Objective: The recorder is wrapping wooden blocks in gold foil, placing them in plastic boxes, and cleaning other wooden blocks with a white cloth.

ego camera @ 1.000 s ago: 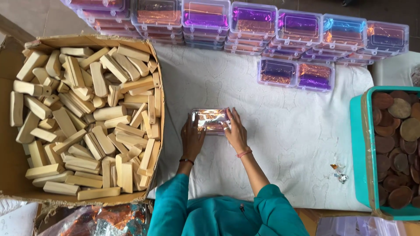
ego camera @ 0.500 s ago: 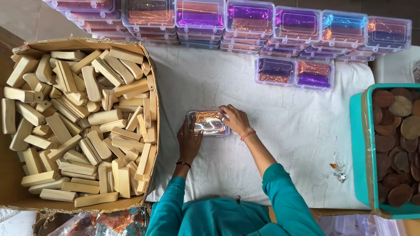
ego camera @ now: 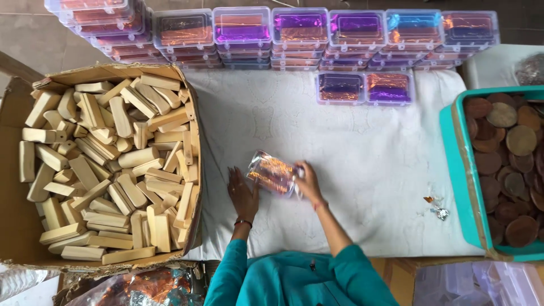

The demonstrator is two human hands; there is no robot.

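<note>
A small clear plastic box (ego camera: 272, 173) with orange foil inside is lifted and tilted above the white cloth (ego camera: 362, 164). My right hand (ego camera: 309, 182) grips its right end. Just left of the box, my left hand (ego camera: 242, 193) rests flat on the cloth with the fingers spread, close to the box's lower left corner and holding nothing. Teal sleeves cover both forearms at the bottom edge.
A big cardboard carton (ego camera: 195, 170) of pale wooden blocks (ego camera: 107, 164) fills the left. Stacks of clear foil-filled boxes (ego camera: 300, 37) line the far edge, with two single ones (ego camera: 364, 88) nearer. A teal bin (ego camera: 453, 170) of brown discs (ego camera: 510, 164) stands right. Foil scraps (ego camera: 437, 211) lie near it.
The box lay flat on the cloth under both hands. Now my right hand has picked it up and tilted it, and my left hand has come off it onto the cloth.
</note>
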